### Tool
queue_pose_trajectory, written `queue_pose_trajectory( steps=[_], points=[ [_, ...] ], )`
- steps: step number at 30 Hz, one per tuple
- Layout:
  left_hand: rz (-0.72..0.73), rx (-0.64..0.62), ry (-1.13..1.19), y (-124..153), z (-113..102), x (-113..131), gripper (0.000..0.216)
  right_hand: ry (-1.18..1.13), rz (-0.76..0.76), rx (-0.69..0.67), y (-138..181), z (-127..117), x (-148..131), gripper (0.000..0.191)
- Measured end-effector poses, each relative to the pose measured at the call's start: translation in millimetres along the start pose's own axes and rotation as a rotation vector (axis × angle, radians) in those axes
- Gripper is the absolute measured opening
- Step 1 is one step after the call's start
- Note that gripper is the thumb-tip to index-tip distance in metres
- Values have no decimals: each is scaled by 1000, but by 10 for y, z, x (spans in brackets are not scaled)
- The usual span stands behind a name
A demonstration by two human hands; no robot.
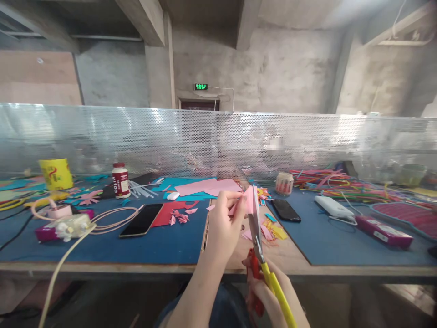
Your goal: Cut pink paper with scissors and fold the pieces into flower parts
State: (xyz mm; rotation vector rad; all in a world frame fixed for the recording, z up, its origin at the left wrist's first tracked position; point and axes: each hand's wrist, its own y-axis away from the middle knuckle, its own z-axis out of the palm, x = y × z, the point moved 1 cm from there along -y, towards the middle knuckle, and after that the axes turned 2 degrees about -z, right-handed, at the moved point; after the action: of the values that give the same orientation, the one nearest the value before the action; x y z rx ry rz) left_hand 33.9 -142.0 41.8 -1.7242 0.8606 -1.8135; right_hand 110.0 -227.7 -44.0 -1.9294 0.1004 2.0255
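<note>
Between its pinched fingers, my left hand [225, 218] holds a small piece of pink paper [249, 200] above the table. Scissors [256, 234] with red and yellow handles are gripped in my right hand [264, 287], low at the table's front edge. Their blades point up and lie against the right side of the paper. Whether the blades have cut into it I cannot make out. Under my hands, pink and yellow paper scraps [278, 231] lie on a bare wooden board. An orange and yellow paper flower [262, 193] sits just behind the scissors.
A large phone [141, 220], red paper [164, 213] and pink cut-outs lie left. Pink sheets [194, 187] rest on blue paper behind. A brown bottle [120, 181] stands back left. Right are a black phone [286, 210], a jar [284, 183] and colourful pipe cleaners [327, 180]. A perforated metal screen [153, 136] runs behind.
</note>
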Motion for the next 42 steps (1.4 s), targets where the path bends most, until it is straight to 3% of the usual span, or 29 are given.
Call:
queue_pose_trajectory(
  steps=[23,42],
  points=[
    [-87,-28,65,9,2,-27,12,-37,18,-58,-56,-10,103,31],
    [-33,-56,38,14,3,-27,11,39,-17,-57,-33,-26,44,29]
  ],
)
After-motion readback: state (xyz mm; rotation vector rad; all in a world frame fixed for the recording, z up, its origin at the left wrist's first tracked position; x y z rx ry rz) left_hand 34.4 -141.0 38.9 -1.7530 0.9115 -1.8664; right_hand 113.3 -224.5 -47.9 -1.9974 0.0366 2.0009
